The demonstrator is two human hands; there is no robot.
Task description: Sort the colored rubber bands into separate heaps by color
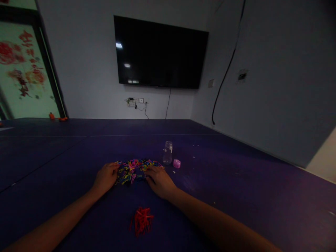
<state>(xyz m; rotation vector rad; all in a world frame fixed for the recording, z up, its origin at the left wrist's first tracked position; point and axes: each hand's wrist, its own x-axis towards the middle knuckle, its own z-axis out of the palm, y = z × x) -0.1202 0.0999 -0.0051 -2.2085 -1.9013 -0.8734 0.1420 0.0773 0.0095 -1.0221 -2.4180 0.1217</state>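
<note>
Standing near the colorful bands [134, 163] is an uncapped clear bottle [167, 154].

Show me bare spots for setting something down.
Bare: the purple surface left of the left hand, and between the multicolored bands and red pile. Crowded: from that hand across to the right hand, bottle and pink cap.

The right hand [159, 180] hides part of the multicolored band pile [130, 172], whose pieces blur together. Both forearms [207, 214] and the near edge of the purple surface [249, 196] are cut off; its pale specks [194, 157] are unidentifiable.
</note>
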